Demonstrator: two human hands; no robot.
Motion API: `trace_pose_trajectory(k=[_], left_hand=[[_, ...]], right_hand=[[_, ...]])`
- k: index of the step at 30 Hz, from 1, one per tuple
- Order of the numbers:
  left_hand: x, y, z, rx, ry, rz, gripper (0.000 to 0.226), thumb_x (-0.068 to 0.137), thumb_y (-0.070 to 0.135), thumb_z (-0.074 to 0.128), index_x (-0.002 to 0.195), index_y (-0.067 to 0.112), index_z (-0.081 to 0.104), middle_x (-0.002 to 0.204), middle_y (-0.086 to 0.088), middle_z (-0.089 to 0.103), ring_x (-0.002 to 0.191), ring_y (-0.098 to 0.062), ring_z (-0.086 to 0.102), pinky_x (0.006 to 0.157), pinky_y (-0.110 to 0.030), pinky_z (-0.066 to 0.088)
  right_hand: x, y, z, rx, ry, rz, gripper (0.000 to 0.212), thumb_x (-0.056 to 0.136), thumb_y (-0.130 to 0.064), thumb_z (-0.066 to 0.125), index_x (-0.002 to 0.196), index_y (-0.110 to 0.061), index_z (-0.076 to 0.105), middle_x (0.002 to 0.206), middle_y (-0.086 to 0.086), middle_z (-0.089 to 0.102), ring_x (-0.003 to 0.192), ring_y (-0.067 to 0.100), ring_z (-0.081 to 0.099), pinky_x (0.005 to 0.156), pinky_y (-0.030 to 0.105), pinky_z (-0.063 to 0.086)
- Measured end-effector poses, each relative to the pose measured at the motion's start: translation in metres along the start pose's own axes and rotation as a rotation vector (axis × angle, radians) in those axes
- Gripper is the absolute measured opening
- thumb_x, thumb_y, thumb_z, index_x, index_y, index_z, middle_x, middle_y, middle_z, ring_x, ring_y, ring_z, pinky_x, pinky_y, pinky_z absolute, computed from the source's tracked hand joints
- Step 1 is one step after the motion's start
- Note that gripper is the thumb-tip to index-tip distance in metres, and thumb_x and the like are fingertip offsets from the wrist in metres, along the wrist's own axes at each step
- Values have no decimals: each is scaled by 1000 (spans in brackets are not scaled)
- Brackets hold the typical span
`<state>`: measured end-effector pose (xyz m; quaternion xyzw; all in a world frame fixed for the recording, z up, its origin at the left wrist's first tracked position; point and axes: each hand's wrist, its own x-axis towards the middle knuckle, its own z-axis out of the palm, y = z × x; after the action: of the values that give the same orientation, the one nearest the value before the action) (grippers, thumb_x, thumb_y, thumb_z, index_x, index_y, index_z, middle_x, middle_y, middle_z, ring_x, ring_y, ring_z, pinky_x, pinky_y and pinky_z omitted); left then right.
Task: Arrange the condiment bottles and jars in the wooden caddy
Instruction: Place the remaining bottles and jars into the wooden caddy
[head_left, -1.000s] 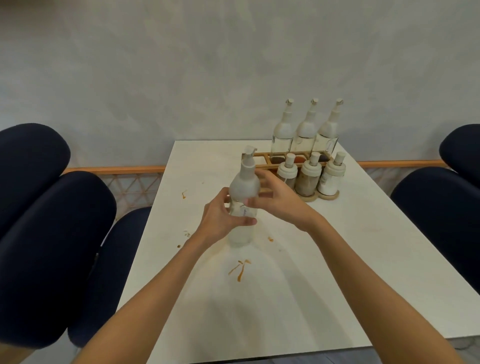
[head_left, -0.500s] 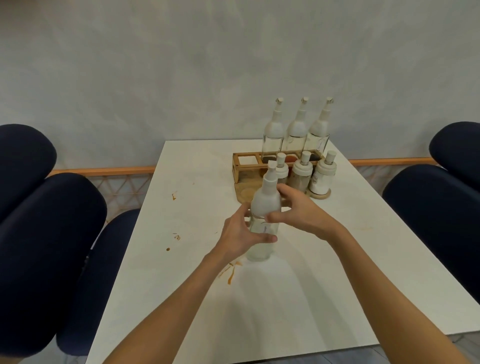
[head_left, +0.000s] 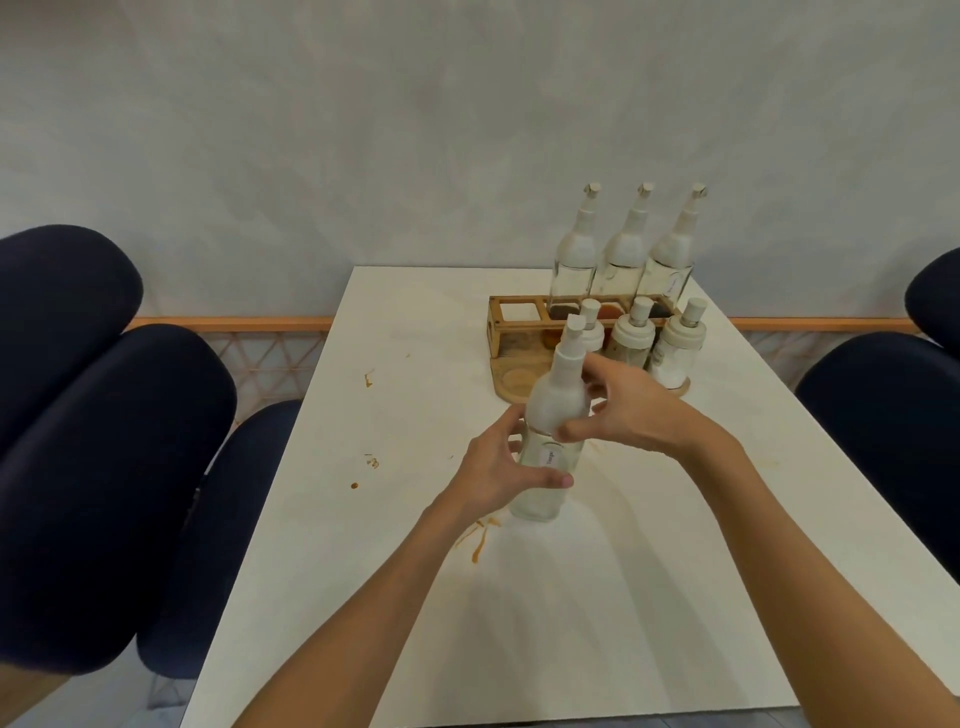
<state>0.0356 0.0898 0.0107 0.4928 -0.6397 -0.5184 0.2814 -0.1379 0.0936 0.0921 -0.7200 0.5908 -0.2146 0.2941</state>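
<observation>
Though partly cut off by the left edge, dark blue chairs (head_left: 104, 441) drawn close beside the white counter (head_left: 363, 623). On the counter's left half, small brown stains (head_left: 370, 378). Nearer the middle, a longer orange-brown smear (head_left: 477, 540).

Just right of that smear, left hand (head_left: 493, 467), fingers curled round the lower glass body of a clear bottle (head_left: 557, 397), thumb lying across the front below a small label. Clear bottle close to upright, white shoulder and white spout top. Base at or just above the counter; cannot tell which. Right hand (head_left: 644, 415) at the white shoulder, thumb and fingers pinching it from the right side.

Behind the hands, wooden caddy (head_left: 506, 332) on the far right part of the counter. Leftmost rear compartment showing white through it, round recess in front of it bare wood. Three tall bottles (head_left: 623, 260) along the caddy's rear row; inside its compartments or just behind them, unclear. Three small jars (head_left: 631, 338) with white lids on the front ledge, the leftmost partly hidden by the clear bottle.

At far right, more dark blue seating (head_left: 883, 415).
</observation>
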Motion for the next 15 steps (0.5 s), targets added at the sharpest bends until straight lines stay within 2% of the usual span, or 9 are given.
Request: trace_pose_trajectory(k=[3,4,6,9,11,13,15], left_hand=[[-1,0,0,-17,1,5,86,61,32,92,134,31,47,132,7,57,122,-17,53,103,-43,47],[-1,0,0,-18,1,3,85,62,31,91,134,31,47,133,7,57,122,-17,53,103,-42,47],[-1,0,1,-23,6,-1,85,63,30,91,135,31,46,135,7,55,122,-17,51,101,-39,47],[0,-2,2,-35,13,3,84,63,31,91,134,33,46,135,7,55,121,-16,51,100,-36,47],[0,-3,2,-32,15,-1,83,62,32,91,133,33,47,134,7,55,121,-16,51,101,-38,48],[1,-4,2,-28,17,1,82,61,33,91,131,33,48,133,7,56,123,-17,53,101,-39,49],[2,-5,2,-29,14,2,83,60,35,92,131,33,48,133,7,57,124,-17,52,101,-41,49]], right_hand=[[-2,-4,-2,-68,21,0,70,67,-45,83,124,-30,44,110,-17,57,97,4,57,84,26,50],[-4,-4,-3,-46,13,4,73,68,-44,83,127,-29,43,113,-18,56,99,2,56,87,26,50],[-9,-5,-4,65,13,-13,71,73,-30,82,131,-32,42,116,-22,55,104,-2,56,94,28,49],[-16,-4,3,185,109,-75,55,76,-14,78,122,-32,53,115,-17,63,106,2,61,95,33,53],[-18,-5,11,174,207,-93,50,73,-25,82,116,-31,57,109,-17,64,101,0,62,89,25,54],[-17,-4,18,89,312,-71,56,68,-45,82,115,-30,56,106,-13,60,95,2,59,79,18,51],[-15,-3,20,39,312,-47,62,68,-53,80,118,-28,53,108,-9,56,94,4,56,74,16,45]])
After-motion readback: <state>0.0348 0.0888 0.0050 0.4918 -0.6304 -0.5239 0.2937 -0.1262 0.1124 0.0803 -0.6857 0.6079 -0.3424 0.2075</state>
